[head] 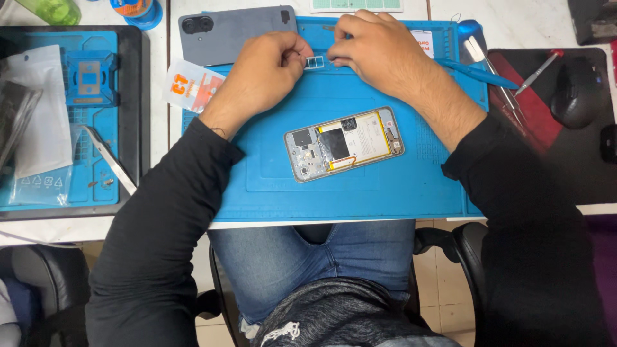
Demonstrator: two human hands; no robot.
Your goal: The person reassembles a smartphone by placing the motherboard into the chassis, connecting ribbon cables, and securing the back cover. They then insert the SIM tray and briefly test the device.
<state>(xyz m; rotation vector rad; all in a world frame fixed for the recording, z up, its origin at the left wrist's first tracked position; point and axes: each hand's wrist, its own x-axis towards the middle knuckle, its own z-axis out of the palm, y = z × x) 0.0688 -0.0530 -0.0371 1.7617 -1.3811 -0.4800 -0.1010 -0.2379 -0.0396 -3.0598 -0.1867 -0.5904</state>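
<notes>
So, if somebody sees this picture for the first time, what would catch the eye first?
Probably the opened phone, lying back-off in the middle of the blue work mat with its battery and circuit boards exposed. Next, the two hands at the mat's far edge: the left hand and right hand meet over a small silver card tray. The grey back cover lies just beyond the left hand.

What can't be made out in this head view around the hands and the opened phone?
- Head view: the small tray is partly hidden by the left hand and right hand; grip unclear.
- Opened phone: internal parts too small to identify.
- Grey back cover: lower corner hidden by the left hand.
- Computer mouse: dark, detail lost.
</notes>
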